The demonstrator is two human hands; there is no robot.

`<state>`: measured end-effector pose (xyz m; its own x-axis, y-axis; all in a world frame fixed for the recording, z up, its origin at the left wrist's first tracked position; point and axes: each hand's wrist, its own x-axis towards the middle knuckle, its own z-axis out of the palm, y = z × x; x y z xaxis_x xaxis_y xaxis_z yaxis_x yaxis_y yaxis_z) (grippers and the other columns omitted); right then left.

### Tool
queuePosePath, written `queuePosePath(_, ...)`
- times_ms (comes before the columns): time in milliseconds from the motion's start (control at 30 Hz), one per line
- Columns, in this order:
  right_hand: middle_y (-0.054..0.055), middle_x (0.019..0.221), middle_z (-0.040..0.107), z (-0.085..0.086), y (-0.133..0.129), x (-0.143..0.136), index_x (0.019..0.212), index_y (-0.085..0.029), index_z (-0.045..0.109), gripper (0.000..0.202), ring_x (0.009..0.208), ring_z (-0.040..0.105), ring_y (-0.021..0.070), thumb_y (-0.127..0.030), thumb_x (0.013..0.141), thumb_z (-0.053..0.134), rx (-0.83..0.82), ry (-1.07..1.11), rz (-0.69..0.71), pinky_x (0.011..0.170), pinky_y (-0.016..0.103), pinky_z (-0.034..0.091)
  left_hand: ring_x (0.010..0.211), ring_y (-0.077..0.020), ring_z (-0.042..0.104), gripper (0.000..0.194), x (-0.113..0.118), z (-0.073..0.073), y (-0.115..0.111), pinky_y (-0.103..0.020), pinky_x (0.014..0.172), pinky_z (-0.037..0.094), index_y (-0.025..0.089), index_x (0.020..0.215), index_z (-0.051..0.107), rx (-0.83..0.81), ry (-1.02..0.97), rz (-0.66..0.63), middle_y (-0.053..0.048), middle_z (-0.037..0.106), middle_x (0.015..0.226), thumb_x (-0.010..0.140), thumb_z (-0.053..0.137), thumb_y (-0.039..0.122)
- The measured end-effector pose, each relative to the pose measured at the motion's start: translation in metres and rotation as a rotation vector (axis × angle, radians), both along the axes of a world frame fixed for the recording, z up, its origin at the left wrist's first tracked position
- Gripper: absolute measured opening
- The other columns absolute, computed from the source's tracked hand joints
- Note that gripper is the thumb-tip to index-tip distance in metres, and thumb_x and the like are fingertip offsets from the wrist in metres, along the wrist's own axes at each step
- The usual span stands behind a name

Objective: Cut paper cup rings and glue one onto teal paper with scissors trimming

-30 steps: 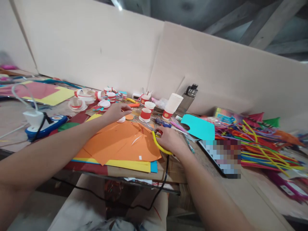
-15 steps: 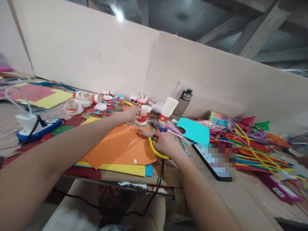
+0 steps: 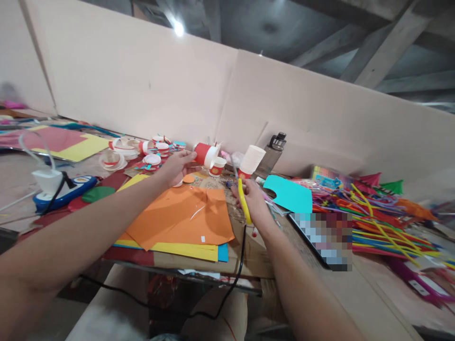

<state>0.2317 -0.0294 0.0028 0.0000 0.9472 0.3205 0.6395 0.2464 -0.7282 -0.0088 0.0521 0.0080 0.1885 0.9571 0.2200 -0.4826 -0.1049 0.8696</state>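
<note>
From where I watch: one left forearm [image 3: 88, 232], bare, slanting inward from lower left; one left hand [image 3: 182, 166], raised, fingers extended in a light grip, pointing rightward. One right forearm [image 3: 302, 274], bare, angled inward from lower right; one right hand [image 3: 251, 196], fingers curled, gripping, lower in my view.

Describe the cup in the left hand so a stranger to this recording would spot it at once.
From the large orange sheets mid-table, look just past their far edge to the left hand. Its fingertips hold a red paper cup with a white band at the mouth. Unlike the upright cup beside it, it is lifted and tipped sideways.
</note>
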Motion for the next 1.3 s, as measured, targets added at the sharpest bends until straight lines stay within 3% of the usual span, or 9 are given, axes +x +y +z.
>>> queuePosePath(100, -0.002, 0.08, 0.06, -0.001, -0.002, -0.012, 0.114, -0.024, 0.05, 0.045, 0.059, 0.055, 0.0126, -0.05, 0.08, 0.061, 0.024, 0.424, 0.045, 0.049, 0.023, 0.043, 0.077, -0.0125, 0.065, 0.027, 0.019, -0.007, -0.017, -0.03, 0.081, 0.054, 0.014, 0.073, 0.06, -0.013, -0.029, -0.061, -0.003, 0.068, 0.08, 0.067, 0.081, 0.029)
queuePosePath(200, -0.003, 0.079, 0.055, 0.004, -0.01, -0.023, 0.115, -0.025, 0.048, 0.049, 0.052, 0.05, 0.0099, -0.054, 0.078, 0.063, 0.007, 0.579, 0.072, 0.043, 0.021, 0.04, 0.081, -0.0118, 0.065, 0.029, 0.037, -0.012, -0.032, -0.03, 0.087, 0.054, 0.014, 0.071, 0.061, 0.006, -0.06, -0.106, -0.001, 0.068, 0.082, 0.064, 0.084, 0.031)
queuePosePath(400, 0.001, 0.085, 0.06, 0.013, -0.019, -0.026, 0.115, -0.021, 0.051, 0.05, 0.063, 0.053, 0.0116, -0.044, 0.073, 0.067, 0.102, 0.45, -0.002, 0.053, 0.022, 0.045, 0.08, -0.0137, 0.062, 0.03, 0.049, -0.017, -0.05, -0.033, 0.081, 0.054, 0.017, 0.073, 0.062, 0.012, 0.13, -0.143, -0.001, 0.064, 0.084, 0.066, 0.08, 0.039)
queuePosePath(567, -0.002, 0.075, 0.055, 0.012, -0.018, -0.024, 0.112, -0.02, 0.054, 0.046, 0.056, 0.047, 0.01, -0.04, 0.073, 0.066, 0.089, 0.417, 0.039, 0.054, 0.023, 0.045, 0.092, -0.0183, 0.06, 0.022, 0.046, -0.02, -0.052, -0.03, 0.08, 0.048, 0.018, 0.07, 0.062, 0.214, 0.478, 0.131, -0.005, 0.067, 0.099, 0.071, 0.074, 0.037)
queuePosePath(733, -0.003, 0.074, 0.052, 0.012, -0.017, -0.025, 0.114, -0.021, 0.053, 0.047, 0.054, 0.044, 0.0096, -0.042, 0.074, 0.065, 0.062, 0.373, 0.052, 0.054, 0.023, 0.044, 0.067, -0.0137, 0.052, 0.023, 0.04, -0.015, -0.053, -0.027, 0.065, 0.04, 0.019, 0.065, 0.059, 0.32, 0.616, 0.089, 0.002, 0.058, 0.067, 0.073, 0.068, 0.038)
queuePosePath(867, -0.001, 0.083, 0.053, 0.01, -0.015, -0.025, 0.117, -0.024, 0.047, 0.042, 0.06, 0.048, 0.0114, -0.045, 0.082, 0.055, 0.092, 0.312, 0.062, 0.055, 0.024, 0.044, 0.057, -0.0096, 0.042, 0.028, 0.036, -0.015, -0.044, -0.025, 0.057, 0.033, 0.017, 0.059, 0.055, 0.255, 0.534, 0.113, 0.004, 0.05, 0.059, 0.07, 0.071, 0.038)
queuePosePath(1033, 0.0, 0.088, 0.051, 0.005, -0.013, -0.02, 0.12, -0.023, 0.042, 0.037, 0.07, 0.052, 0.0137, -0.033, 0.085, 0.047, 0.09, 0.185, 0.113, 0.065, 0.026, 0.046, 0.046, -0.0057, 0.033, 0.033, 0.023, -0.017, -0.022, -0.022, 0.046, 0.024, 0.017, 0.057, 0.049, 0.082, 0.209, 0.224, 0.006, 0.042, 0.051, 0.067, 0.075, 0.034)
queuePosePath(1167, 0.007, 0.098, 0.059, 0.008, -0.018, -0.02, 0.117, -0.017, 0.049, 0.034, 0.088, 0.056, 0.0194, -0.034, 0.088, 0.049, 0.081, -0.101, 0.092, 0.078, 0.031, 0.045, 0.048, -0.0057, 0.049, 0.031, 0.013, -0.014, -0.013, -0.018, 0.047, 0.037, 0.017, 0.065, 0.049, 0.009, 0.008, 0.246, 0.005, 0.052, 0.055, 0.068, 0.078, 0.031)
queuePosePath(1300, 0.007, 0.095, 0.066, 0.017, -0.028, -0.024, 0.108, -0.018, 0.058, 0.033, 0.084, 0.059, 0.0203, -0.044, 0.093, 0.046, -0.043, -0.325, 0.106, 0.074, 0.03, 0.042, 0.057, -0.0086, 0.062, 0.03, 0.012, -0.01, -0.014, -0.023, 0.06, 0.052, 0.017, 0.074, 0.052, -0.034, -0.083, 0.239, 0.002, 0.063, 0.068, 0.069, 0.078, 0.031)
